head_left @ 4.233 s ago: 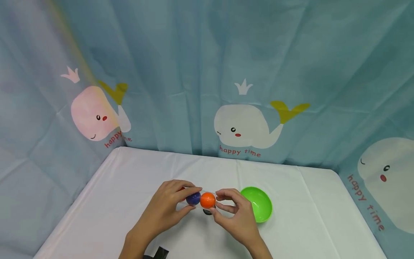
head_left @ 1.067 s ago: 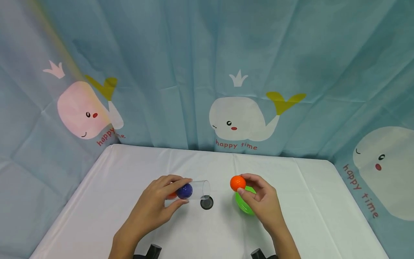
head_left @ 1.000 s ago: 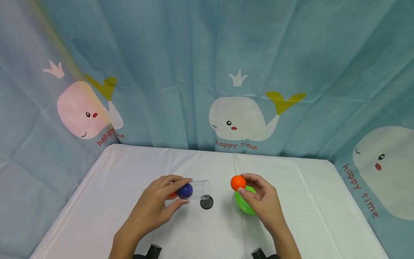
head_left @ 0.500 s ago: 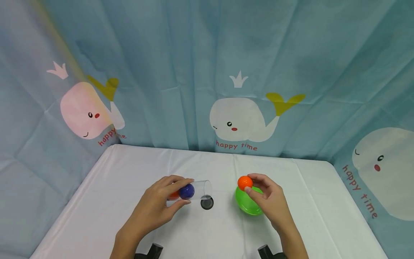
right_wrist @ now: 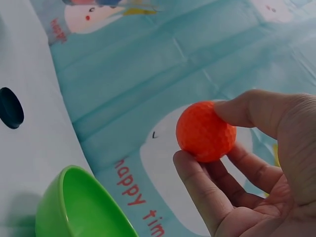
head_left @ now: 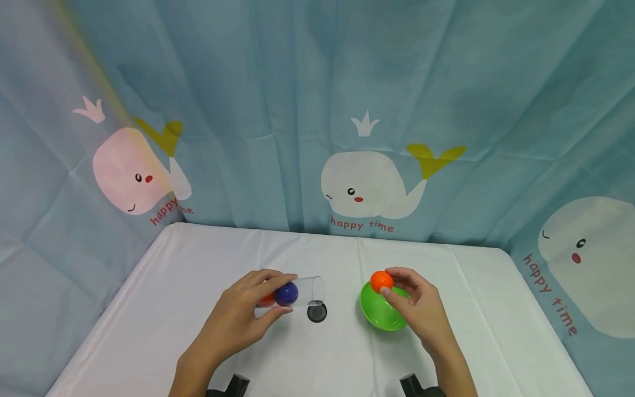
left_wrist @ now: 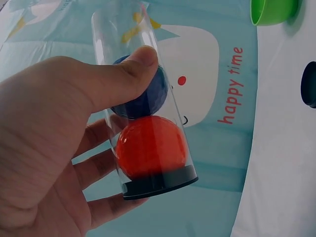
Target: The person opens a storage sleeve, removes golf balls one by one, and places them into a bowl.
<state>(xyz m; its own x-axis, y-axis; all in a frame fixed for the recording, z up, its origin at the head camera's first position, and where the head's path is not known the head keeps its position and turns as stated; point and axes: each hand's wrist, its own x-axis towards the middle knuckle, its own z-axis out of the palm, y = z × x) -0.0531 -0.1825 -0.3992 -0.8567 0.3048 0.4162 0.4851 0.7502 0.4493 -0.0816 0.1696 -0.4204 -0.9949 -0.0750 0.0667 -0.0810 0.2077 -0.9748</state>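
My left hand (head_left: pixel 241 309) grips a clear plastic tube (left_wrist: pixel 106 34) lying sideways, its uncapped end toward the right. Inside sit a dark blue ball (head_left: pixel 286 294) and a red-orange ball (left_wrist: pixel 150 148), the latter against a black end cap (left_wrist: pixel 160 183). Between thumb and fingertips my right hand (head_left: pixel 418 300) pinches an orange golf ball (right_wrist: pixel 205 132), dimpled all over. That ball is held above the far rim of a green bowl (head_left: pixel 379 314), overlapping it in the head view. Nothing shows inside the visible part of the bowl.
A loose round black cap (head_left: pixel 317 312) lies on the white-covered table (head_left: pixel 317 364), below the tube's uncapped end. Behind the table hangs a blue curtain (head_left: pixel 278 110) with whale prints. Black wrist camera mounts (head_left: pixel 237 385) show at the lower edge of the head view.
Earlier the orange golf ball was at the tube's mouth; my right hand has since drawn it out and carried it right, over the bowl. My left hand moved slightly left with the tube.
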